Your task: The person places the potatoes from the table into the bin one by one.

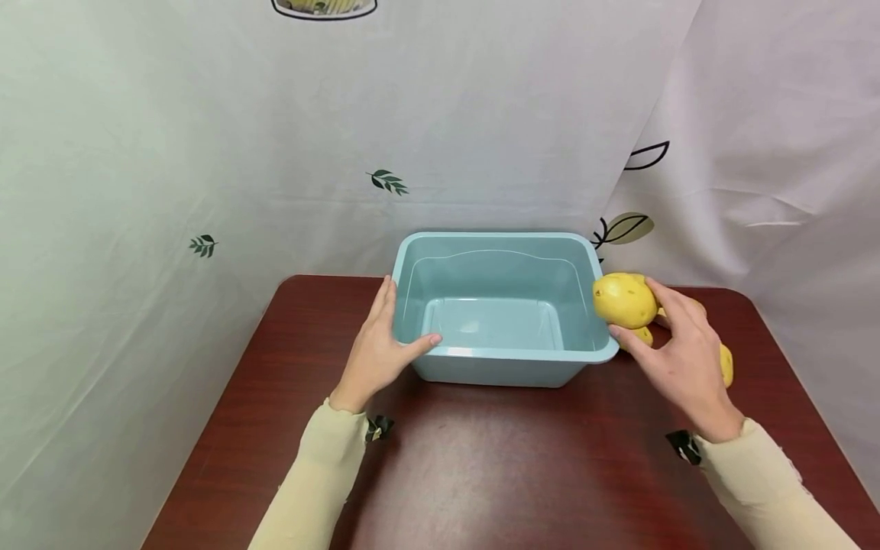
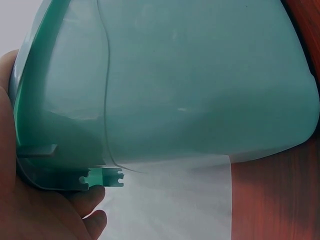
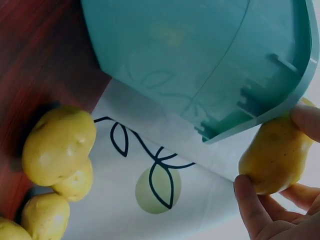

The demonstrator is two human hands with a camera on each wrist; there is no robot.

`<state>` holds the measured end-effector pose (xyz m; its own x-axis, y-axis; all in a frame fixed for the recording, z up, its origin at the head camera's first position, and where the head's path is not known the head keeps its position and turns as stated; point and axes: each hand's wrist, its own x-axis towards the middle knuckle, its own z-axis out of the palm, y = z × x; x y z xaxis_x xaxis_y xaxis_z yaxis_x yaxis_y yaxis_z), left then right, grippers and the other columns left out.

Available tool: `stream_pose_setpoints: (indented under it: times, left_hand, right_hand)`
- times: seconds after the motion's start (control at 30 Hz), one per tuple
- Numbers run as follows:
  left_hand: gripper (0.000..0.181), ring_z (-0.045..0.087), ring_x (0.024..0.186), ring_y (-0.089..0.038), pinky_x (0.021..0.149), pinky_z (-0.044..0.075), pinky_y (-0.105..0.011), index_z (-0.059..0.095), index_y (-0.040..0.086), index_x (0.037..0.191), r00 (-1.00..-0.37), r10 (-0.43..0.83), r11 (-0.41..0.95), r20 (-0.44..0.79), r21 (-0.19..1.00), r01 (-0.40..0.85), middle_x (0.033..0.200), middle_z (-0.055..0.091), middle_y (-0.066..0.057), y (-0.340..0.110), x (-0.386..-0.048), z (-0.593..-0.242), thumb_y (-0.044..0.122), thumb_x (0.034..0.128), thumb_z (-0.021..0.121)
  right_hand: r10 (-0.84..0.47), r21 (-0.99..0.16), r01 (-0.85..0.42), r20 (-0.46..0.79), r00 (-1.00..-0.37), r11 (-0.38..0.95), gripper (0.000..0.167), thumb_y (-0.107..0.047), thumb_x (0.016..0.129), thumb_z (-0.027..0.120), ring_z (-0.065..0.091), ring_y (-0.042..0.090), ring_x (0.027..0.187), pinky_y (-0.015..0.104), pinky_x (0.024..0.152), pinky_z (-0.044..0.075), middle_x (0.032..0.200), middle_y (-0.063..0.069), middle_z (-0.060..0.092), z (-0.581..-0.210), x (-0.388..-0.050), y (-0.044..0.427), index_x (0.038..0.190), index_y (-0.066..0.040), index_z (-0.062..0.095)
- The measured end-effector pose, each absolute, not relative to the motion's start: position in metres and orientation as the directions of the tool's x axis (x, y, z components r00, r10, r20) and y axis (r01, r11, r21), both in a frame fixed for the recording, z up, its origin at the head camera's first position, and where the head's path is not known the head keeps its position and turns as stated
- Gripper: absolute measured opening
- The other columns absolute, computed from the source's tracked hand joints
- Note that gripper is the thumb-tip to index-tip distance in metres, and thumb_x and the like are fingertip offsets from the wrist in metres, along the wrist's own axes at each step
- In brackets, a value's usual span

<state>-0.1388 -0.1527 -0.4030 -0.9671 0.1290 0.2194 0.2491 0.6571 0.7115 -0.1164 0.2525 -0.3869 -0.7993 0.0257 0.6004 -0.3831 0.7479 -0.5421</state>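
A light blue plastic basin [image 1: 509, 370] stands on the table, its inside bare in the head view. My left hand [image 1: 374, 355] grips its front left corner, thumb over the rim and fingers along the outer side; the left wrist view shows fingertips [image 2: 95, 220] under the rim. With my right hand [image 1: 681, 363] I hold a yellow potato [image 1: 624, 300] between thumb and fingers. That potato [image 3: 275, 156] is at the basin's right rim, seemingly touching its outer edge. More potatoes [image 3: 59, 145] lie on the table to the right of the basin, partly hidden by my right hand in the head view.
The dark red wooden table [image 1: 454, 466] has its back edge just behind the basin. A pale cloth [image 1: 495, 114] with leaf prints hangs behind and at both sides.
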Motion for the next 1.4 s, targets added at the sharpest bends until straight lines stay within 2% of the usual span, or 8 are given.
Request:
stream_pose_setpoints:
  times: [0.23, 0.43, 0.67, 0.9, 1.1, 1.17, 1.4]
  left_hand:
    - [0.114, 0.015, 0.153, -0.019, 0.115, 0.029, -0.054, 0.008, 0.014, 0.163, -0.969, 0.128, 0.659, 0.21, 0.712, 0.241, 0.168, 0.001, 0.009, -0.152, -0.139, -0.402, 0.061, 0.0828, 0.074]
    - [0.115, 0.016, 0.152, -0.019, 0.115, 0.029, -0.053, 0.009, 0.013, 0.163, -0.969, 0.126, 0.66, 0.211, 0.712, 0.241, 0.168, 0.002, 0.008, -0.153, -0.139, -0.402, 0.067, 0.0819, 0.071]
    - [0.115, 0.017, 0.152, -0.02, 0.115, 0.029, -0.054, 0.009, 0.014, 0.163, -0.969, 0.124, 0.662, 0.212, 0.71, 0.24, 0.168, 0.002, 0.008, -0.153, -0.14, -0.404, 0.068, 0.0816, 0.071]
    - [0.115, 0.017, 0.152, -0.02, 0.115, 0.029, -0.054, 0.01, 0.013, 0.163, -0.971, 0.12, 0.668, 0.206, 0.707, 0.233, 0.168, 0.002, 0.008, -0.153, -0.139, -0.403, 0.068, 0.0812, 0.071]
    - [0.115, 0.015, 0.153, -0.02, 0.115, 0.029, -0.055, 0.011, 0.012, 0.162, -0.971, 0.121, 0.661, 0.205, 0.713, 0.233, 0.168, 0.002, 0.007, -0.153, -0.139, -0.402, 0.067, 0.0817, 0.071]
    - [0.115, 0.015, 0.153, -0.02, 0.115, 0.028, -0.055, 0.011, 0.013, 0.162, -0.972, 0.12, 0.659, 0.204, 0.716, 0.232, 0.168, 0.002, 0.007, -0.153, -0.139, -0.402, 0.067, 0.0817, 0.071]
    - [0.114, 0.015, 0.153, -0.02, 0.115, 0.028, -0.055, 0.01, 0.013, 0.163, -0.972, 0.122, 0.653, 0.202, 0.721, 0.231, 0.168, 0.002, 0.007, -0.152, -0.139, -0.403, 0.066, 0.0821, 0.071]
  right_hand:
    - [0.008, -0.54, -0.411, 0.612, -0.791, 0.734, 0.086, -0.008, 0.066, 0.094, 0.054, 0.032, 0.112, 0.008, 0.087, 0.032, 0.133, 0.015, 0.061, -0.385, -0.119, 0.246, 0.143, -0.008, 0.057]
    - [-0.007, -0.537, -0.432, 0.621, -0.784, 0.724, 0.087, -0.007, 0.064, 0.095, 0.055, 0.033, 0.113, 0.004, 0.088, 0.032, 0.134, 0.015, 0.061, -0.384, -0.121, 0.24, 0.143, -0.008, 0.057]
    - [-0.024, -0.532, -0.429, 0.607, -0.794, 0.73, 0.084, -0.008, 0.067, 0.093, 0.054, 0.035, 0.117, 0.003, 0.089, 0.032, 0.137, 0.017, 0.058, -0.385, -0.122, 0.232, 0.143, -0.006, 0.056]
    - [-0.063, -0.495, -0.466, 0.633, -0.772, 0.733, 0.085, -0.008, 0.066, 0.093, 0.056, 0.033, 0.106, 0.021, 0.086, 0.036, 0.13, 0.019, 0.061, -0.387, -0.126, 0.227, 0.142, -0.003, 0.056]
    - [-0.089, -0.482, -0.499, 0.649, -0.756, 0.72, 0.086, -0.007, 0.065, 0.094, 0.056, 0.033, 0.107, 0.015, 0.087, 0.035, 0.126, 0.02, 0.061, -0.387, -0.129, 0.222, 0.142, -0.001, 0.056]
    - [-0.098, -0.475, -0.508, 0.654, -0.75, 0.719, 0.085, -0.007, 0.065, 0.094, 0.055, 0.034, 0.109, 0.019, 0.087, 0.038, 0.126, 0.021, 0.061, -0.387, -0.13, 0.221, 0.141, 0.001, 0.056]
    - [-0.11, -0.474, -0.508, 0.644, -0.757, 0.72, 0.082, -0.011, 0.069, 0.093, 0.053, 0.038, 0.116, 0.052, 0.091, 0.042, 0.128, 0.024, 0.059, -0.388, -0.134, 0.215, 0.14, 0.002, 0.056]
